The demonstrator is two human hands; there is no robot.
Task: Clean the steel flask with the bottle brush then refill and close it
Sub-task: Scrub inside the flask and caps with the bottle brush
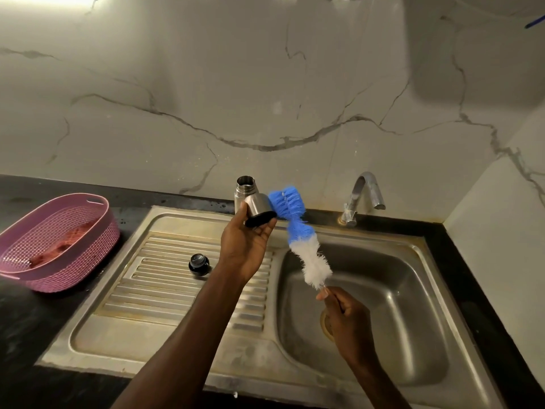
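Observation:
My left hand (246, 246) grips the steel flask (253, 202) by its black base, holding it up over the sink's left rim with its open mouth tilted away from me. My right hand (345, 317) grips the thin handle of the bottle brush (300, 231) over the basin. The brush's blue and white bristles point up and left, and its blue tip lies right beside the flask's body, outside the flask. The flask's dark lid (199, 263) stands on the ribbed drainboard.
The steel sink basin (398, 290) with its drain lies at the right, and the drainboard (165, 290) at the left. A chrome tap (361, 199) stands behind the basin, not running. A pink plastic basket (59, 240) sits on the black counter at the left.

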